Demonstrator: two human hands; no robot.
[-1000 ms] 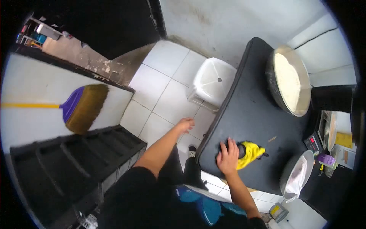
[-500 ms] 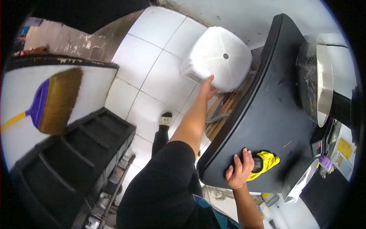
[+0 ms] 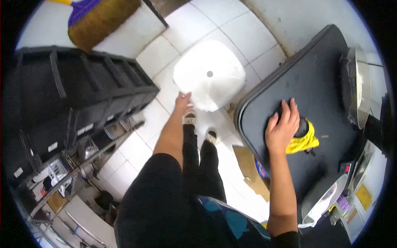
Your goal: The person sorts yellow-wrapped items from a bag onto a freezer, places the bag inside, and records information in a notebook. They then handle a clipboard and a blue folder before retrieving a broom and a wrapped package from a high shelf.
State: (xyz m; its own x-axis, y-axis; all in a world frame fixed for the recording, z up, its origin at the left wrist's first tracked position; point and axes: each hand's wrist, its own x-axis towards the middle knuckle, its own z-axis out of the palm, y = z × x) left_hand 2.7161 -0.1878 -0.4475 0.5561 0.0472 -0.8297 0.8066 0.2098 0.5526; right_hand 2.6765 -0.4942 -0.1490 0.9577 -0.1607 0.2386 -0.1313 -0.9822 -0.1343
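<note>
A white plastic stool (image 3: 211,84) with a round hole in its seat stands over the tiled floor, ahead of my feet. My left hand (image 3: 182,102) grips its near left edge, the fingertips partly hidden by the rim. On the black tabletop (image 3: 297,82) my right hand (image 3: 283,128) lies with fingers stretched out and holds nothing. A yellow and black cloth item (image 3: 305,139) lies right beside that hand, partly covered by it.
A broom (image 3: 103,22) is at the upper left, above a black slatted unit (image 3: 95,82). A metal rack (image 3: 87,165) with kitchenware stands below it. Large metal pans (image 3: 324,200) line the table's right side. A cardboard box (image 3: 250,169) sits under the table edge.
My left hand has drawn the stool away from the table's side, leftward and toward my feet. My right hand stays on the tabletop. The whole view has turned.
</note>
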